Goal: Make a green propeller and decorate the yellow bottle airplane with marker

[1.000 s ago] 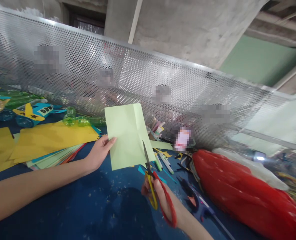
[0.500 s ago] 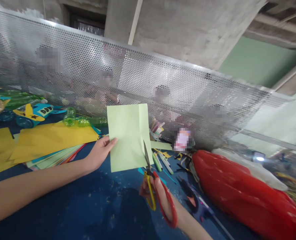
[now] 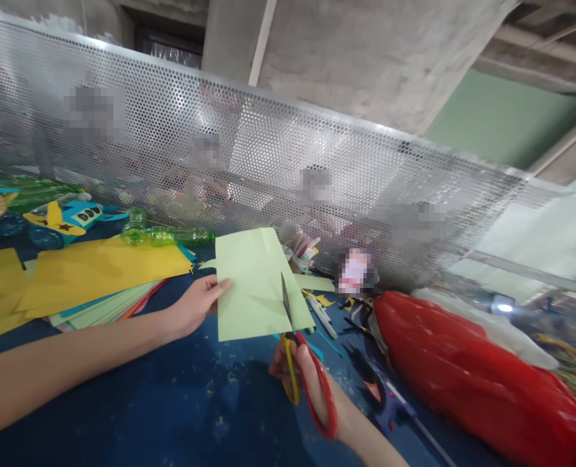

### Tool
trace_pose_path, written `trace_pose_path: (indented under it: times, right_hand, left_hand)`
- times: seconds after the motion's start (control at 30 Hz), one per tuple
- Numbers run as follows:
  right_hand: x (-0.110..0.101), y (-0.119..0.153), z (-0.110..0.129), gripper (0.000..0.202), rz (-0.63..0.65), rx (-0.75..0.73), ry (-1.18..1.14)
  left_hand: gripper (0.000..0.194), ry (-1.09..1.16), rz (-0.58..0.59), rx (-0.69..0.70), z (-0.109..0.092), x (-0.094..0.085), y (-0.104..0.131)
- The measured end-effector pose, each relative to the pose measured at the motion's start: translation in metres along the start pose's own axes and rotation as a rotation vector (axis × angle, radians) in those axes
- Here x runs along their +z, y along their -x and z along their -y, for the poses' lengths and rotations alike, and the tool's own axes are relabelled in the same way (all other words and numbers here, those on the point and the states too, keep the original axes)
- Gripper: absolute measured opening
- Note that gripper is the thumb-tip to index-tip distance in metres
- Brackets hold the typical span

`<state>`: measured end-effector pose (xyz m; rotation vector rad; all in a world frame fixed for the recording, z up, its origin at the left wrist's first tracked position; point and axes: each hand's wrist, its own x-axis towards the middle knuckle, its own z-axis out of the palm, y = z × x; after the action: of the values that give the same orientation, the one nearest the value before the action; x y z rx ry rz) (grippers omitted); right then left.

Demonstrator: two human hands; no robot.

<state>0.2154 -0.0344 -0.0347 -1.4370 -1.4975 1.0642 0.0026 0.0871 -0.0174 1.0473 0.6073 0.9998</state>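
A pale green sheet of paper is pinched at its left edge between the thumb and fingers of my left hand. My right hand grips a pair of scissors with one red and one yellow handle. The blades straddle the paper's lower right part, and one blade shows in front of it. A cut runs up from the bottom edge, with a narrow strip parting to the right. Below the paper lies the dark blue tabletop.
Yellow sheets cover a stack of coloured paper at left, near a bottle plane and green bottles. At right lie markers, a glue gun and a red plastic bag. Behind stands a perforated metal panel, with people beyond.
The paper has dropped lower and tilted, and its right strip now splits away at the bottom along the cut. The scissor blades have closed somewhat. My left hand has shifted slightly down.
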Motion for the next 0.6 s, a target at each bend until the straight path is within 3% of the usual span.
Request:
trace_pose_path:
  times: [0.2,0.6]
  right_hand:
    - [-0.0038,-0.0006,0.0036,0.062,0.022,-0.009,0.043]
    - [-0.0005,0.0038,0.0102,0.062,-0.064,0.037,0.175]
  left_hand:
    - [0.041,-0.090,0.031,0.089,-0.0013,-0.0013,-0.0007]
    - [0.043,-0.097,0.020,0.093,-0.0049,0.0014,0.0012]
